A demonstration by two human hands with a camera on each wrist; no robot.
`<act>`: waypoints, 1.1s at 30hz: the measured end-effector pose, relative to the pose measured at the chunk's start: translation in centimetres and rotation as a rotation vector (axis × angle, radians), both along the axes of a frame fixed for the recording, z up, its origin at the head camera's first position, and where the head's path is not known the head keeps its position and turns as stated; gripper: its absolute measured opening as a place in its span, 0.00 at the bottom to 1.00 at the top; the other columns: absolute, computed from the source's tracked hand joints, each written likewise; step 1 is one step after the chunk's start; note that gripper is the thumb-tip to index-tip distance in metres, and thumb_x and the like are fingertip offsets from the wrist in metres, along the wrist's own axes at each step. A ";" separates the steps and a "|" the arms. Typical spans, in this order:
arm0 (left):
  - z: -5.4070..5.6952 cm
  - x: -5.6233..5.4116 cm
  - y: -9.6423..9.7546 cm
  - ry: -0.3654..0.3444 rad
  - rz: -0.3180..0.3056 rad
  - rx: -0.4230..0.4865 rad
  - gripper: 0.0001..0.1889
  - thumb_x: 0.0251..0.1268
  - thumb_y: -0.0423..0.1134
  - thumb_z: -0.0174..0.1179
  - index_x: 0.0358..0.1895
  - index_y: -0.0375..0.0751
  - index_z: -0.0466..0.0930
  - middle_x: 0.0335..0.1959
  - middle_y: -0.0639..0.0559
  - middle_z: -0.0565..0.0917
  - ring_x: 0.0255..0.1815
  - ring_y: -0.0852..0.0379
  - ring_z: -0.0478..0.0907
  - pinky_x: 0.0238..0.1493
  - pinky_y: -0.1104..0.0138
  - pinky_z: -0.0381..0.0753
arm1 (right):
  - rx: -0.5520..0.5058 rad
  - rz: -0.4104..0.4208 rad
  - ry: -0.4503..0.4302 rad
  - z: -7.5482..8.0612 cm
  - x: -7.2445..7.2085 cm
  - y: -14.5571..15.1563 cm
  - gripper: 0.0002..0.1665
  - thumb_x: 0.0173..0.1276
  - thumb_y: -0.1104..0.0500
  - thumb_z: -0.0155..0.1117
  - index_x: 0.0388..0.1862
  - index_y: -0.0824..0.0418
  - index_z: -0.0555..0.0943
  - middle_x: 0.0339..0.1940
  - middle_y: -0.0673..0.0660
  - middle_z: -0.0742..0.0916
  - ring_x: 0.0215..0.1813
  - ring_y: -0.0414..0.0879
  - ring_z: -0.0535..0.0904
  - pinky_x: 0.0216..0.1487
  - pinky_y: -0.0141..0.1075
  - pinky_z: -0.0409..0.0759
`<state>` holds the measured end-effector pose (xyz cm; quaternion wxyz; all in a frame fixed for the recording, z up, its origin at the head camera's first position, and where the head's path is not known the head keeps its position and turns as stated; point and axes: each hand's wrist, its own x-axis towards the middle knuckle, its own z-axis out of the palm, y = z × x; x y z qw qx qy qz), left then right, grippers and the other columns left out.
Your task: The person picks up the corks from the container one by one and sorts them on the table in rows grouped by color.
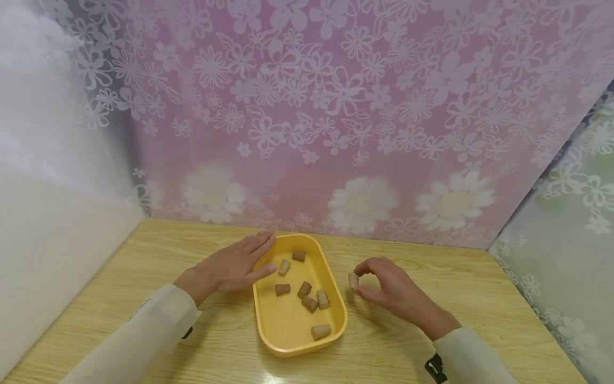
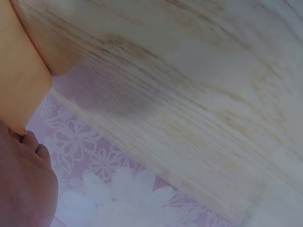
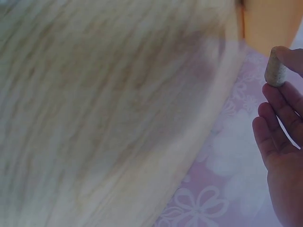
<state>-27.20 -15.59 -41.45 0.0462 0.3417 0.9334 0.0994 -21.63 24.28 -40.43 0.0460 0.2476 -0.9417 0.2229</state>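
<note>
There are 8 corks [image 1: 321, 332], 1 tray [image 1: 283, 322], 1 table [image 1: 384, 344], 2 hands [image 1: 235, 265] [image 1: 396, 288] and, apparently, 2 dark straps [image 1: 436, 368].

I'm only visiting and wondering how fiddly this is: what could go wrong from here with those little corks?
The held cork might slip: the right hand pinches it by thumb and fingertips, outside the yellow tray, so it could roll across the table.
The tray might shift or tip if the left hand, at its left rim, presses unevenly.
The left thumb, reaching over the rim, could nudge the nearby pale cork.
</note>
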 end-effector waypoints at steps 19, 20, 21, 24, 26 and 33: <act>0.0 0.0 0.1 0.002 0.004 -0.006 0.47 0.87 0.71 0.37 0.91 0.40 0.42 0.93 0.46 0.41 0.94 0.43 0.43 0.92 0.45 0.46 | 0.063 0.004 0.016 -3.0 -0.5 0.1 0.15 0.74 0.51 0.79 0.54 0.54 0.88 0.51 0.48 0.90 0.55 0.49 0.84 0.57 0.49 0.88; 0.0 0.0 0.1 0.001 0.006 -0.007 0.47 0.87 0.71 0.37 0.91 0.40 0.42 0.93 0.46 0.41 0.94 0.43 0.43 0.92 0.45 0.46 | 0.065 0.011 0.016 -3.1 -0.5 0.1 0.15 0.73 0.51 0.79 0.54 0.54 0.88 0.51 0.48 0.90 0.54 0.49 0.84 0.57 0.49 0.87; 0.0 0.1 0.1 -0.001 0.006 -0.007 0.47 0.87 0.71 0.36 0.91 0.40 0.42 0.93 0.46 0.41 0.94 0.43 0.43 0.92 0.45 0.46 | 0.068 0.018 0.013 -3.2 -0.5 0.1 0.16 0.74 0.50 0.79 0.54 0.54 0.88 0.52 0.48 0.90 0.54 0.48 0.84 0.57 0.49 0.87; 0.0 0.1 0.1 -0.005 0.009 -0.007 0.47 0.87 0.71 0.36 0.91 0.40 0.42 0.93 0.46 0.41 0.94 0.43 0.43 0.92 0.45 0.46 | 0.074 0.028 0.014 -3.3 -0.5 0.1 0.16 0.74 0.51 0.78 0.55 0.55 0.88 0.52 0.48 0.91 0.54 0.48 0.84 0.57 0.49 0.87; 0.0 0.0 0.1 -0.005 0.008 -0.005 0.47 0.87 0.72 0.36 0.91 0.40 0.42 0.93 0.46 0.41 0.94 0.43 0.43 0.92 0.45 0.46 | 0.078 0.027 0.020 -3.3 -0.4 0.1 0.16 0.74 0.51 0.78 0.55 0.55 0.88 0.52 0.49 0.91 0.54 0.48 0.84 0.57 0.49 0.87; 0.1 0.0 0.1 -0.008 0.006 -0.009 0.48 0.87 0.72 0.36 0.91 0.40 0.42 0.93 0.45 0.41 0.94 0.43 0.42 0.92 0.45 0.46 | 0.082 0.000 0.032 -3.6 -0.2 0.0 0.19 0.71 0.52 0.80 0.57 0.56 0.87 0.54 0.49 0.90 0.56 0.48 0.85 0.60 0.50 0.87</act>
